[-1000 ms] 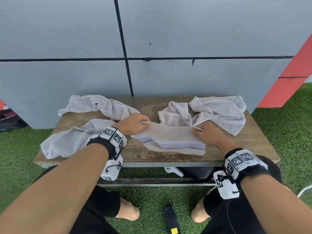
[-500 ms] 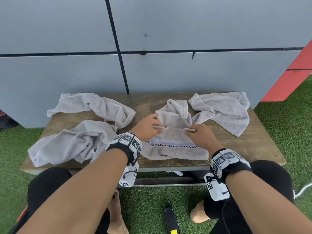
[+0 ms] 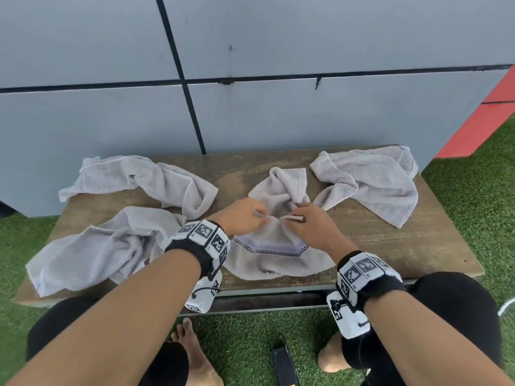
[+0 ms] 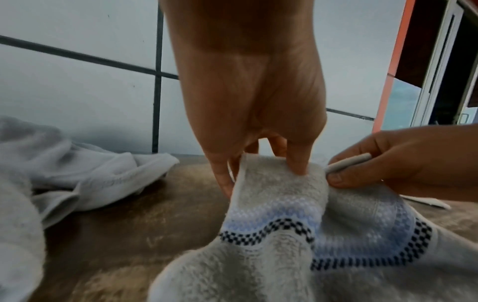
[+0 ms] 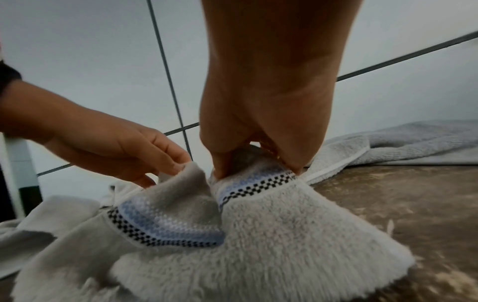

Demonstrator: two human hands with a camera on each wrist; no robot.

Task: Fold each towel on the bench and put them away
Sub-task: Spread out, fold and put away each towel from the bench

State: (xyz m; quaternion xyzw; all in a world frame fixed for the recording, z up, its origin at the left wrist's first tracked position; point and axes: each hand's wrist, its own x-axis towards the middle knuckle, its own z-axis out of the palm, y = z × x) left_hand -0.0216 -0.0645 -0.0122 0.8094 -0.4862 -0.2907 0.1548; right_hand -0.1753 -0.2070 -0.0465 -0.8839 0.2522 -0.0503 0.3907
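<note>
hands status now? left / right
Left hand: pinching the hem of the checker-banded towel.
Right hand: pinching the same towel's hem, close beside the left.

Left hand [image 3: 242, 215]: palm down, fingers curled, pinching hem of towel [image 3: 274, 257].
Right hand [image 3: 309, 224]: palm down, thumb and fingers pinching same hem, just beside left hand.
Forearms: bare, both reaching forward over near edge of bench [image 3: 418, 246], converging toward its middle.
Wrists: black bands with white marker blocks.
Knees: bent, in black shorts, at near edge.
</note>
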